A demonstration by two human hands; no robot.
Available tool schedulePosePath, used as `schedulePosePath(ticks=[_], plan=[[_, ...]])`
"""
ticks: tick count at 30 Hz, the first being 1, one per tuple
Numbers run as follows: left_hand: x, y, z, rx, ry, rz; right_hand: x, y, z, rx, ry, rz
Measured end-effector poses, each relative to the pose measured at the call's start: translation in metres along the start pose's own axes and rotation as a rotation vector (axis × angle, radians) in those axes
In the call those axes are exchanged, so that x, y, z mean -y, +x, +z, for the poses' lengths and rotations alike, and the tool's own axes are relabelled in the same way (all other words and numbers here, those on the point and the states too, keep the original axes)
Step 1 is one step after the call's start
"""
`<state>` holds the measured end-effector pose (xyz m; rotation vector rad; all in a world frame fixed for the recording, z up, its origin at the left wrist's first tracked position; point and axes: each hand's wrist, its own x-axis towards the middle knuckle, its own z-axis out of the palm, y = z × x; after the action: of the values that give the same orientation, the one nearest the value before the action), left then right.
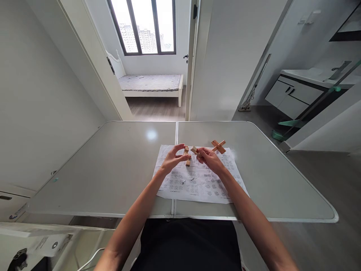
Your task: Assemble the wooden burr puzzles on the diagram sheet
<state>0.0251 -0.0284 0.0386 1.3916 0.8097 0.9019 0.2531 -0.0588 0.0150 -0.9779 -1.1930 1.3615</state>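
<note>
Grey worktop [113, 169] at twelve o'clock, where the right hand [208, 156] pinches a wooden block [193, 149], likely light, stiff, best gripped by flat sides; the left hand [172, 159] curves around a second block [186, 150], contact unclear.

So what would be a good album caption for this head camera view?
Two hands, left and right, with small wooden pieces over a printed sheet.

This looks like a home: a bed [152, 82] stands by a window [143, 27] beyond an open doorway, apartment blocks [143, 39] show outside, and at the right a washroom area holds a sink cabinet [295, 94], a faucet [338, 70] and a mop [255, 84].
</note>
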Motion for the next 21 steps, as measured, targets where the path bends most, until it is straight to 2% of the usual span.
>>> schedulePosePath(ticks=[5, 9, 12, 21], plan=[[0.000, -0.001, 0.001, -0.022, 0.015, 0.021, 0.005, -0.003, 0.003, 0.067, -0.045, 0.016], [0.002, -0.001, 0.002, 0.017, 0.024, 0.031, 0.006, -0.004, 0.006, 0.107, -0.025, -0.004], [0.007, 0.001, 0.002, 0.035, -0.008, 0.026, 0.007, -0.005, 0.008, 0.123, -0.103, -0.039], [0.017, 0.004, 0.008, 0.068, -0.059, 0.065, 0.002, -0.004, 0.012, -0.111, -0.430, -0.139]])
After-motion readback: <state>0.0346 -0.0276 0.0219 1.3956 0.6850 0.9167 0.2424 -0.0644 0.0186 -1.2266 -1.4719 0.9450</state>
